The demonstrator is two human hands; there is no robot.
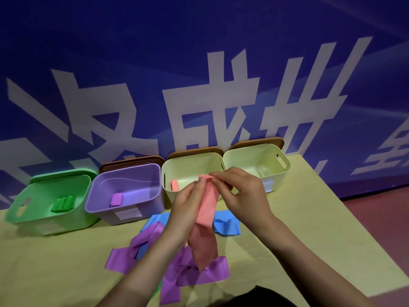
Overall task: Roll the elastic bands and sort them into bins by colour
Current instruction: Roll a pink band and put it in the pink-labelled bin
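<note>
The four open bins look like smooth moulded plastic with a soft sheen: the green plastic bin (47, 209), the purple plastic bin (124, 196) beside it, then the two pale cream plastic bins (192, 167) and (256, 161). The salmon-pink elastic band (204, 231) in front of the cream bins looks thin, rubbery and matt, as do the purple elastic bands (199, 275) and blue elastic bands (225, 224) lying below it on the matt yellow-green table covering (309, 229).
</note>
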